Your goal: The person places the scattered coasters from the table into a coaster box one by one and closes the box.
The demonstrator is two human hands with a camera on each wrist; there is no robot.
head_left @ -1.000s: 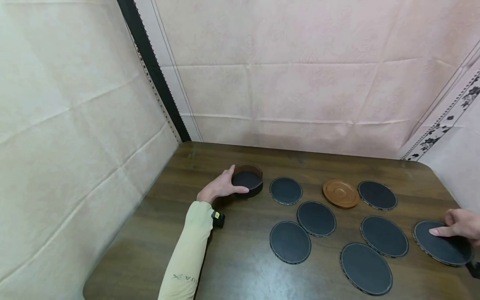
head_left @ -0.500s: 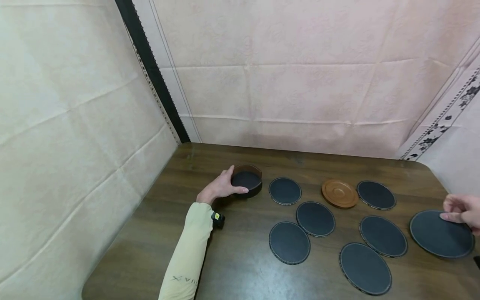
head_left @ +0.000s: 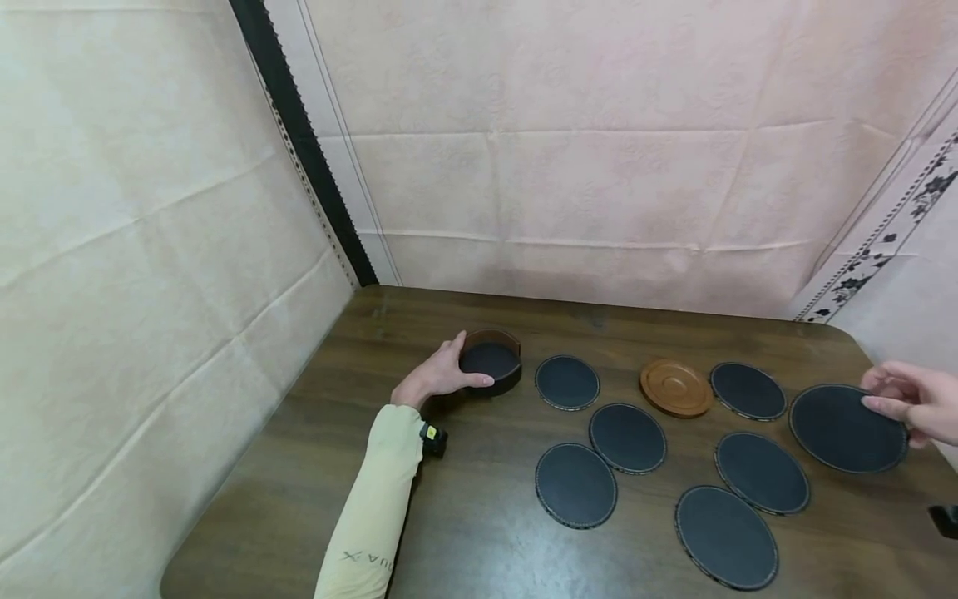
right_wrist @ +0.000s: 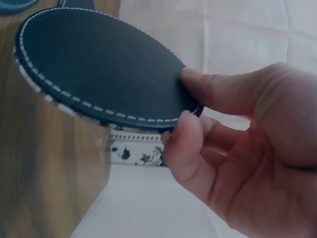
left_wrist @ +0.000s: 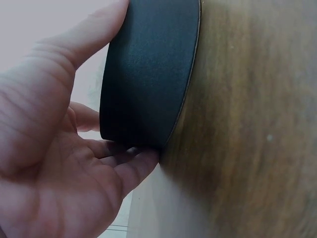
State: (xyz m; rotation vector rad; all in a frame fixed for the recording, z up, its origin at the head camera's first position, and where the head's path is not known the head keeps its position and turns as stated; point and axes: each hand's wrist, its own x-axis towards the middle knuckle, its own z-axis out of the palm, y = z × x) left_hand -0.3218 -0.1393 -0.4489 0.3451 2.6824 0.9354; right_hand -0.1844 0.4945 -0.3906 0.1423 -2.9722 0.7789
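Observation:
My left hand [head_left: 441, 373] grips the side of a round black leather coaster holder [head_left: 511, 381] with brown inside its back wall, standing at the back left of the table. In the left wrist view, thumb and fingers lie round the black wall [left_wrist: 148, 69]. My right hand [head_left: 916, 403] pinches a round black coaster [head_left: 838, 428] by its right edge, raised above the table at the right. White stitching runs round this coaster's rim in the right wrist view, and its edge shows a light pattern. What lies inside the holder is hard to tell.
Several black stitched coasters lie flat on the wooden table [head_left: 464, 532], among them one coaster [head_left: 567, 383] beside the holder and another [head_left: 726, 537] near the front. A brown ringed disc [head_left: 676, 388] lies at the back. Pale cloth [head_left: 599, 183] hangs behind the table.
My right hand has lifted the coaster off the table at the right and moved it back and leftward. The left hand has stayed on the holder.

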